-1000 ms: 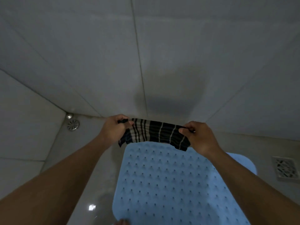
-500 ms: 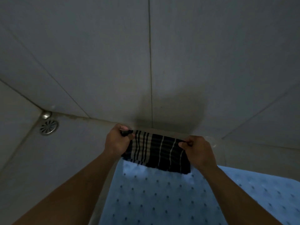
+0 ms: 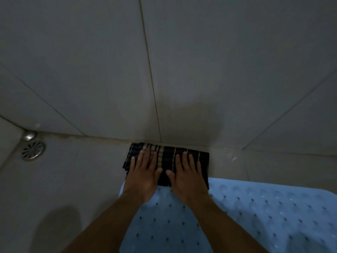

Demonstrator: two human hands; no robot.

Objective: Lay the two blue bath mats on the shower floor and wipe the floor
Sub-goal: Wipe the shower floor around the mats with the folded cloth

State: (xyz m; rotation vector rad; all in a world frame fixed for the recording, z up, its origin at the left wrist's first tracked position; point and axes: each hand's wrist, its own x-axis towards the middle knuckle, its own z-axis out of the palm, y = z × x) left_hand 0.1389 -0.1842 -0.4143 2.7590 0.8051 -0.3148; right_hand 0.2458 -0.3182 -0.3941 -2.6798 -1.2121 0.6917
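My cloth (image 3: pixel 166 162) is black with pale stripes; the mat (image 3: pixel 255 216) is light blue, dotted with dark holes; the wall tiles (image 3: pixel 91 70) are grey.

Text: none legible.
Labels, brands: none legible.
Numbers, signs: none legible on any surface in the dim view.

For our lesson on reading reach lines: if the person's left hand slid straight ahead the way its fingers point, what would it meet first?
The left hand lies flat on the striped cloth, fingers pointing at the tiled wall. Past the cloth's far edge it would probably meet the wall's base almost at once.
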